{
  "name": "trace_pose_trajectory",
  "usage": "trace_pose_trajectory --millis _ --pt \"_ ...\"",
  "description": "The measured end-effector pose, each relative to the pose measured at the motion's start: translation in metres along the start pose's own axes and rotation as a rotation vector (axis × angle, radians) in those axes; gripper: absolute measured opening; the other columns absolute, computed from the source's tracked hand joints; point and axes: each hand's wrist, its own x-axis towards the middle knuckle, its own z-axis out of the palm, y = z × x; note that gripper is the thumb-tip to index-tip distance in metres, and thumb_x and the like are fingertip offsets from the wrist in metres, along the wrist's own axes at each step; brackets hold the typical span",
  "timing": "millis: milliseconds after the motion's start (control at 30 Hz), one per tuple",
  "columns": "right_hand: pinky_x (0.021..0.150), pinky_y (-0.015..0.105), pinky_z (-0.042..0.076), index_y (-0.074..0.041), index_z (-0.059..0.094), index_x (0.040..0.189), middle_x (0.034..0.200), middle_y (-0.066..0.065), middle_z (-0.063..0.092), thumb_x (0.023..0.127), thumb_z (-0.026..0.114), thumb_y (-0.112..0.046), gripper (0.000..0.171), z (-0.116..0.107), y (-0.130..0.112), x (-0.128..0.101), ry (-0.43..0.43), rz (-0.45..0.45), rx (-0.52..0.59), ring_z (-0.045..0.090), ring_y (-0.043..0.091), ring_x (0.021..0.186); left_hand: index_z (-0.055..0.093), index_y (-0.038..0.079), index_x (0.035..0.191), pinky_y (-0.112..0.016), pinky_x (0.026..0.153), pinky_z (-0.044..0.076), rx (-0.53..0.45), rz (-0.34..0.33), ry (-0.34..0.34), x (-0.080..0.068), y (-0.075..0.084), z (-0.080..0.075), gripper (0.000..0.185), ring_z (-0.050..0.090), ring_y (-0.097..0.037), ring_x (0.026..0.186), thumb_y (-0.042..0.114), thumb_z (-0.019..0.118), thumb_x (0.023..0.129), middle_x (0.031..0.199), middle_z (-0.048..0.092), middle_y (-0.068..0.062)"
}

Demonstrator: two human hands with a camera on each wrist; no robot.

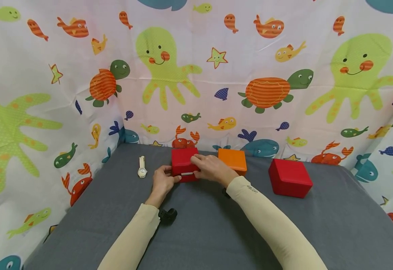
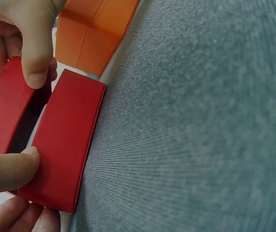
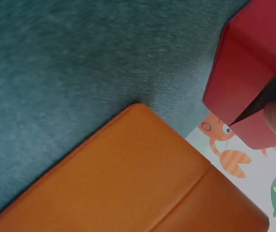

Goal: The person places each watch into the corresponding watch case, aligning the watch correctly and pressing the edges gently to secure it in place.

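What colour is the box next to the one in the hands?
Orange box; the right wrist view shows it best.

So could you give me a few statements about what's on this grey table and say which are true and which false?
1. Both hands are on the same red box. True: the left hand and the right hand grip it.
2. The wristwatch lies inside the orange box. False: it lies on the table, left of the held box.
3. The held box's lid is slightly open. True: the left wrist view shows a dark gap.
4. There is only one red box. False: a second red box sits apart to the right.
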Motion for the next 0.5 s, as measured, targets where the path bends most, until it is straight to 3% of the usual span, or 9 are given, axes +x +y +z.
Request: trace_pose_trajectory --millis 300,500 --pt "0.064 0.022 0.051 -0.017 0.052 0.104 0.095 0.0 0.064 0.084 0.073 -0.028 0.03 -0.013 0.004 0.01 -0.029 0.06 0.136 0.057 0.01 0.066 0.059 -0.003 0.117 -0.041 0.082 0.054 -0.006 -0.007 -0.026 0.001 -0.001 -0.003 0.048 0.062 -0.034 0.104 0.001 0.079 0.074 0.115 0.062 -0.021" --pt "0.067 0.022 0.052 -0.018 0.053 0.108 0.097 -0.002 0.065 0.084 0.075 -0.024 0.033 -0.027 0.009 0.019 -0.083 0.161 0.308 0.058 0.01 0.073 0.059 -0.004 0.117 -0.041 0.08 0.055 -0.032 -0.002 -0.04 0.001 0.0 -0.004 0.048 0.063 -0.034 0.103 0.0 0.079 0.073 0.114 0.062 -0.022"
